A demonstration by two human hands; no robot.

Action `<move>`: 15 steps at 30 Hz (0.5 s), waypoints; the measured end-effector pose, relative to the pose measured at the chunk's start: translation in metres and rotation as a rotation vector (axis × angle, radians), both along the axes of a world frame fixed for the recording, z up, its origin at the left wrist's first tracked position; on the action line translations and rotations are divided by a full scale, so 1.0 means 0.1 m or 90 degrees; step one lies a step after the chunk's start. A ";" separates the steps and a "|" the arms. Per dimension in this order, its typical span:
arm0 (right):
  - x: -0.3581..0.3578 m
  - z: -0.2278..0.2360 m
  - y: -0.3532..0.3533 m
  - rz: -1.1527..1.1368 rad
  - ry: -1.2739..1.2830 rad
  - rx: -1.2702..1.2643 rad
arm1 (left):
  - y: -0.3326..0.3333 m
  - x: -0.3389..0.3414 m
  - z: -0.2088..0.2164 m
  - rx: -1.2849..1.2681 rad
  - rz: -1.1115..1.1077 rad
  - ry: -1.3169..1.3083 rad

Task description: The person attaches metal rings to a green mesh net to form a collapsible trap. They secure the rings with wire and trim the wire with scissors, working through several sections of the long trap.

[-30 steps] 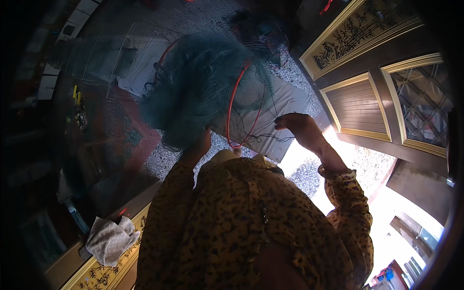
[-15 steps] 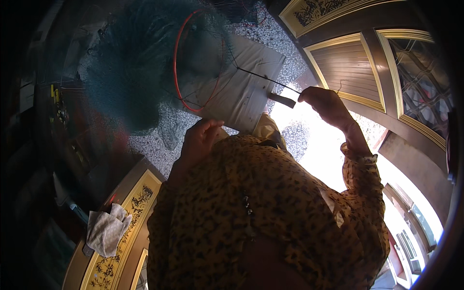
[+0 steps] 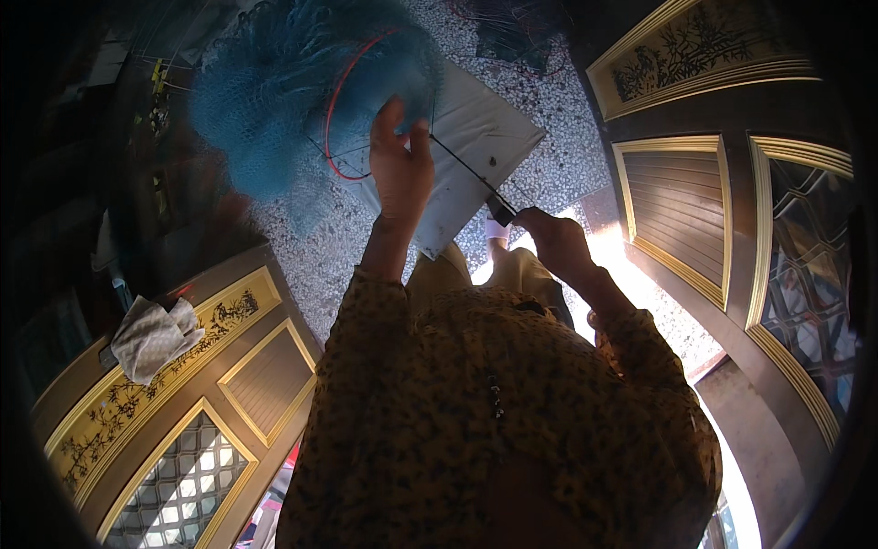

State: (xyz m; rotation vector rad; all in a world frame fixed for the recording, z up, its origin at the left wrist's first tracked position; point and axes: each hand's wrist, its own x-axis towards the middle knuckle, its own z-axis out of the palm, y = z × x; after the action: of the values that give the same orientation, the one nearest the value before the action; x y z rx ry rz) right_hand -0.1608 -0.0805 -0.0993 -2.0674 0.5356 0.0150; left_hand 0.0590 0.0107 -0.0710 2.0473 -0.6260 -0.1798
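A blue-green mesh net [image 3: 251,119] spreads at the far left, with a thin red hoop [image 3: 331,114] in it. My left hand [image 3: 401,174] is raised in front of the hoop, fingers apart. Whether it touches the mesh is hard to tell. From the net a thin dark cord [image 3: 468,171] runs taut down to my right hand [image 3: 553,240], whose fingers are closed on its end. Beneath them lies a pale grey, creased flat board or sheet [image 3: 489,123]. A short dark strip [image 3: 499,209] shows at its lower right corner, beside my right hand.
Brown door panels with gold trim [image 3: 672,215] stand on the right. Another door panel [image 3: 197,467] is at the lower left, a checked cloth [image 3: 154,340] hanging over it. The speckled floor [image 3: 572,137] shows around the sheet. A dark mesh bundle [image 3: 512,41] lies at the far side.
My left hand has risen from near my lap to the hoop. My right hand has come left and nearer my body, still holding the cord. The view has shifted.
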 end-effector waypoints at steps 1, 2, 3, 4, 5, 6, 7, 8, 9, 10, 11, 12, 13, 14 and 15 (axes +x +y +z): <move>-0.03 -0.01 0.00 0.021 0.014 -0.005 | -0.01 -0.01 0.05 0.006 0.019 -0.034; -0.04 -0.07 0.01 0.029 -0.006 -0.020 | -0.01 0.04 0.08 0.014 0.042 -0.077; -0.06 -0.11 0.03 0.018 -0.037 -0.026 | 0.04 0.07 0.08 0.019 0.029 -0.112; -0.07 -0.18 0.03 0.005 -0.069 -0.027 | 0.05 0.01 0.12 -0.062 0.013 -0.020; -0.08 -0.18 0.01 0.016 -0.056 -0.046 | 0.07 -0.08 0.23 -0.069 0.009 0.045; -0.10 -0.15 0.01 0.027 -0.040 -0.067 | 0.13 -0.17 0.31 -0.079 0.005 0.113; -0.09 -0.11 0.02 0.028 -0.089 -0.075 | 0.20 -0.18 0.37 -0.096 0.012 0.034; -0.12 -0.10 0.03 0.022 -0.062 -0.061 | 0.26 -0.17 0.42 -0.113 0.010 -0.034; -0.11 -0.11 0.03 0.027 -0.062 -0.062 | 0.32 -0.13 0.46 -0.129 0.005 -0.102; -0.09 -0.11 0.04 0.030 -0.059 -0.062 | 0.33 0.02 0.50 -0.134 0.008 -0.147; -0.10 -0.10 0.06 0.022 -0.068 -0.058 | 0.30 0.18 0.60 -0.103 -0.004 -0.199; -0.08 -0.10 0.06 0.012 -0.079 -0.057 | 0.20 0.35 0.70 -0.074 -0.016 -0.252; -0.05 -0.10 0.05 0.004 -0.097 -0.055 | 0.10 0.50 0.79 -0.024 -0.039 -0.280; -0.05 -0.11 0.03 0.015 -0.089 -0.072 | 0.01 0.65 0.84 0.028 -0.059 -0.309; -0.06 -0.12 0.04 0.028 -0.082 -0.086 | -0.05 0.79 0.81 0.094 -0.085 -0.358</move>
State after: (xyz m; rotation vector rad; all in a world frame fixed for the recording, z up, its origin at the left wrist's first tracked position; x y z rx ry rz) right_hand -0.1666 -0.0769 -0.1117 -2.1942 0.4214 -0.1319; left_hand 0.1375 0.0054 0.0100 2.2066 -1.1224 0.2928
